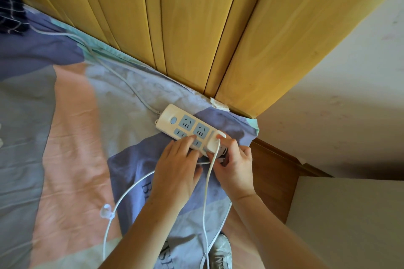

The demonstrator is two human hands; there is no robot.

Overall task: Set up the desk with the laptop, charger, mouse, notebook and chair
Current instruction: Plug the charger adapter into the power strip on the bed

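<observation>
At the very bottom a grey shoe (220, 253) peeks out from under the edge of the bed. Two bare arms reach up from there over the bed sheet (65, 137), which has big pink, purple and grey patches.

A thin white charger cable (206, 192) runs up between the arms. A second loop of white cable (122, 196) curves on the sheet to the left, with a small clear clip (106, 212) on it.

The left hand (175, 172) lies flat with its fingers close together. Its fingertips press down on the near side of the power strip (188, 126), holding it on the sheet.

The right hand (235, 164) is curled around the right end of the power strip. Its thumb and fingers pinch something small and white there, where the charger cable ends. This looks like the charger plug (215, 145), but the fingers hide most of it, so I cannot tell if it is all the way in.

The power strip is white with blue sockets and a round blue button. It lies slanted on the sheet, near the corner of the bed. Its own grey cord (122, 78) goes away to the far left.

Behind the bed stands a yellow wooden headboard (196, 28). To the right are a white wall (338, 105) and a brown wooden ledge (277, 168).
</observation>
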